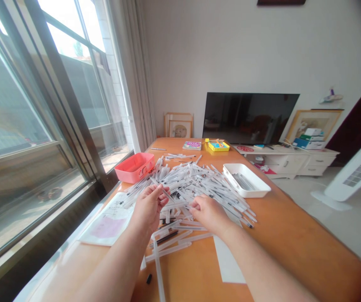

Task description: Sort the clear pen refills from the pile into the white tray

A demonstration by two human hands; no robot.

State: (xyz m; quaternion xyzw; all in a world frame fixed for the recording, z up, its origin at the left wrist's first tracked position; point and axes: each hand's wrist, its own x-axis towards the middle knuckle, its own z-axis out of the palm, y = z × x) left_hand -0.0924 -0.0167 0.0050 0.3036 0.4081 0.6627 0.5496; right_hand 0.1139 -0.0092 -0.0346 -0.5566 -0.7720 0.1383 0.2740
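A big heap of clear plastic pens (196,180) covers the middle of the wooden table (294,235). My left hand (149,207) is raised over the near edge of the heap with its fingers pinched on one clear pen (162,189) that points up and away. My right hand (208,212) rests palm down on the heap, fingers curled into the pens; what they grip is hidden. Some black pen parts (166,238) lie among the clear ones near my wrists.
A pink tray (134,167) sits at the left of the heap and a white tray (246,180) with dark pens at its right. Papers (109,222) lie near the left edge by the window. A yellow box (218,145) and a television (249,117) stand beyond.
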